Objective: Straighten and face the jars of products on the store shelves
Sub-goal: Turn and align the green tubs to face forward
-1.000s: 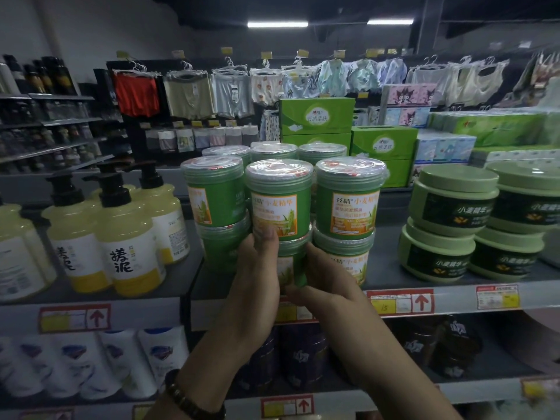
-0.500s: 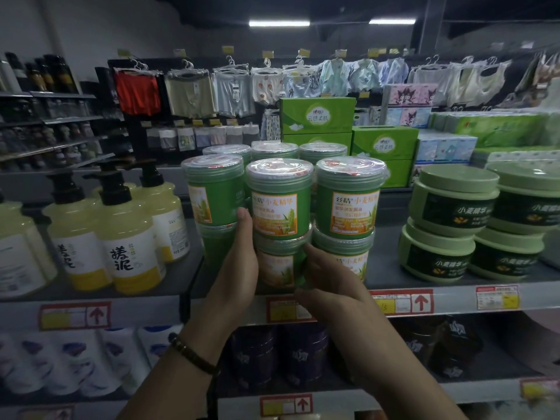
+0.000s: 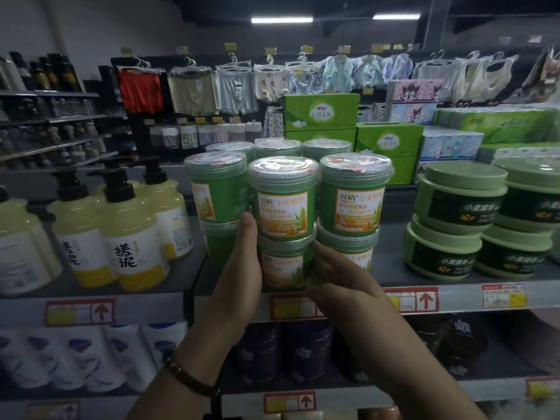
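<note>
Green jars with orange labels stand two high in three front stacks on the grey shelf [image 3: 454, 298]. The upper middle jar [image 3: 283, 204] faces forward on the lower middle jar [image 3: 283, 268], whose pale label shows at the front. My left hand [image 3: 239, 268] grips that lower jar on its left side, fingers tucked up between it and the left stack [image 3: 216, 189]. On the jar's right side my right hand [image 3: 339, 283] holds it, fingers slipped in beside the right stack [image 3: 354, 195]. The left stack's label is turned sideways.
Yellow pump bottles [image 3: 130, 244] crowd the shelf to the left. Squat pale-green tubs [image 3: 454, 213] are stacked on the right. More green jars stand behind the front row. Green tissue boxes [image 3: 321, 112] sit behind, dark jars [image 3: 306, 350] on the shelf below.
My left hand slid from the front of the lower middle jar to its left side, uncovering the label. My right hand stayed on the jar's right side.
</note>
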{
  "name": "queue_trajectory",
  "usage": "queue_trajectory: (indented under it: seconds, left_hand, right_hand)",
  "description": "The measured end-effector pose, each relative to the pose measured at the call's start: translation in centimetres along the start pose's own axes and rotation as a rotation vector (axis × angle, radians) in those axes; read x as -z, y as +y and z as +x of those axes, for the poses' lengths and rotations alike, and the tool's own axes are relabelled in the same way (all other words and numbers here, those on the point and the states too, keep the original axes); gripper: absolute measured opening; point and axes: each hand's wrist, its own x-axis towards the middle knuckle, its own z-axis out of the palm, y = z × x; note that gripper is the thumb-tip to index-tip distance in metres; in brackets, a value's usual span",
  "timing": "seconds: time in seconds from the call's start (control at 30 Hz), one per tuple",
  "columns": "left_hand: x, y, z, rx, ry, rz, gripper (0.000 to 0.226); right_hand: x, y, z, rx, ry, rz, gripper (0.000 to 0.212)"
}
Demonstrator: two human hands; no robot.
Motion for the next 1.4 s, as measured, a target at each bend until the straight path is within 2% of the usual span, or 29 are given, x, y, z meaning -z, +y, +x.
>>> queue_trajectory:
  seconds: [0.07,0.13,0.3,0.43,0.53,0.8,1.0,1.23,1.4]
  left_hand:
    - [0.2,-0.3,0.0,0.001,-0.008,-0.012,0.061]
    - [0.2,-0.5,0.0,0.001,-0.013,-0.013,0.067]
    - [-0.3,0.2,-0.5,0.007,0.016,-0.034,0.057]
    - [-0.8,0.7,-1.0,-0.007,0.031,-0.045,0.045]
    - [-0.9,0.8,-1.3,-0.011,0.041,-0.045,0.043]
    - [-1.2,0.9,-1.7,0.006,0.042,-0.005,0.043]
    - [-1.3,1.0,-1.8,0.007,0.053,0.001,0.044]
    - [-1.6,1.4,-1.8,0.006,0.048,0.014,0.039]
    - [-1.6,1.4,-1.9,0.003,0.054,0.013,0.040]
  right_hand:
    - [0.1,0.1,-0.1,-0.014,-0.001,0.008,0.081]
    - [0.2,0.1,-0.1,-0.020,-0.018,-0.006,0.086]
    - [0.5,-0.1,0.0,0.012,-0.076,-0.037,0.066]
    - [0.4,0.0,0.4,0.015,-0.075,-0.058,0.087]
    - [0.3,0.1,0.7,0.012,-0.088,-0.058,0.093]
    - [0.6,0.1,0.8,0.020,-0.114,-0.087,0.093]
    - [0.7,0.1,0.8,0.048,-0.138,-0.078,0.084]
    - [0.7,0.1,0.8,0.022,-0.109,-0.065,0.094]
    - [0.9,-0.1,0.7,0.010,-0.128,-0.049,0.090]
